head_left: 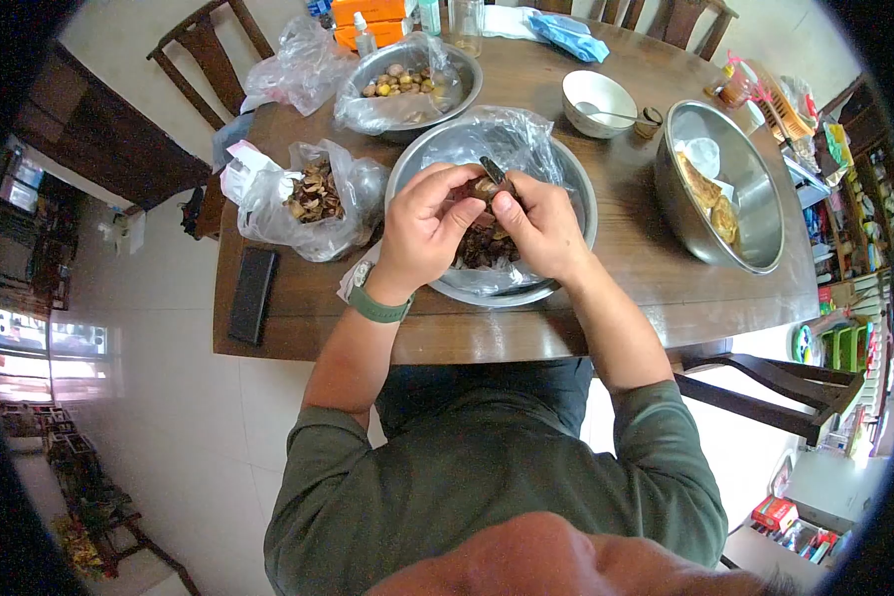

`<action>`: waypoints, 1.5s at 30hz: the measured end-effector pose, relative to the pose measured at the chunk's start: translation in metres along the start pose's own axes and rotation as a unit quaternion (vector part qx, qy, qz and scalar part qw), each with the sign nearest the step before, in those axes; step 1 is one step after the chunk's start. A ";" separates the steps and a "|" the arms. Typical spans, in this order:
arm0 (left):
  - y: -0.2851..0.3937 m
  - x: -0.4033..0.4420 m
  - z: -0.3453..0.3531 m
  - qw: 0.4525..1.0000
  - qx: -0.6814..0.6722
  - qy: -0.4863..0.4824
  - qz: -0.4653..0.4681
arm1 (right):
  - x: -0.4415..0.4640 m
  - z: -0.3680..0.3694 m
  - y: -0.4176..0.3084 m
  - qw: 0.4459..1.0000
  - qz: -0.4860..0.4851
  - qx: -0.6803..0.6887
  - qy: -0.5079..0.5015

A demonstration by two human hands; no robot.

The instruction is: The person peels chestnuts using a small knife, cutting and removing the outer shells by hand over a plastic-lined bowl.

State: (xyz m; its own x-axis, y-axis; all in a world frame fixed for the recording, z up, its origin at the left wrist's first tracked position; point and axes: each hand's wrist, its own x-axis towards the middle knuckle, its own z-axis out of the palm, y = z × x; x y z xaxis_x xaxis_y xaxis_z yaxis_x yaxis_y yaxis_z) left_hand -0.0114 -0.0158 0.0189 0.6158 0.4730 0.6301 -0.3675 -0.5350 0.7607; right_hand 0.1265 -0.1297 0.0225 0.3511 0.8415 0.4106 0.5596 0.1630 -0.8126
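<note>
Both hands meet above a metal basin (588,199) lined with clear plastic, which holds dark brown pieces (485,248). My left hand (429,223) has its fingers curled round a small brown piece (485,189). My right hand (541,223) is closed on a small dark tool (492,170), perhaps a knife, its tip pointing up beside that piece. Left of the basin, a clear plastic bag (358,204) holds brown shells (315,192). Behind, a second metal bowl (472,84) with a plastic liner contains round brown and yellow nuts (407,81).
A black phone (253,296) lies at the table's (447,343) left front. To the right stand a white bowl (600,97) with a spoon and a large tilted steel bowl (765,214) with yellowish contents. Bottles and orange boxes (368,20) are at the back.
</note>
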 end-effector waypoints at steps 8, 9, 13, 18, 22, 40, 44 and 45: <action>0.006 -0.001 0.003 0.996 0.089 0.002 0.021 | -0.001 0.002 0.004 0.999 0.028 -0.024 -0.007; 0.006 -0.001 0.003 0.995 0.096 0.011 0.024 | -0.001 0.002 0.003 0.999 0.028 -0.039 -0.003; 0.008 -0.004 0.005 0.997 0.075 0.033 -0.012 | 0.000 0.000 -0.005 0.994 0.027 -0.104 0.012; 0.008 -0.003 0.005 0.994 0.105 0.038 -0.003 | 0.000 0.000 -0.009 0.982 0.014 -0.185 0.042; 0.010 -0.002 0.004 0.977 0.195 0.055 0.068 | 0.000 0.000 -0.013 0.974 0.015 -0.220 0.051; 0.012 -0.004 -0.001 0.997 0.062 0.031 -0.025 | 0.002 0.002 -0.011 0.965 -0.035 -0.248 0.076; 0.015 -0.004 0.004 0.998 0.003 0.045 -0.052 | 0.002 0.003 -0.011 0.969 -0.030 -0.233 0.078; 0.015 -0.004 0.005 0.996 -0.020 0.045 -0.073 | 0.002 0.002 -0.011 0.969 -0.027 -0.236 0.074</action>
State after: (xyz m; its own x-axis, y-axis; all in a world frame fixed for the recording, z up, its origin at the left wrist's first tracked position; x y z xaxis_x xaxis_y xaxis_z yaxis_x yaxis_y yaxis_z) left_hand -0.0161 -0.0295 0.0270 0.5999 0.6060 0.5224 -0.3065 -0.4290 0.8497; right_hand 0.1195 -0.1286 0.0316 0.3963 0.7490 0.5310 0.8484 -0.0778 -0.5236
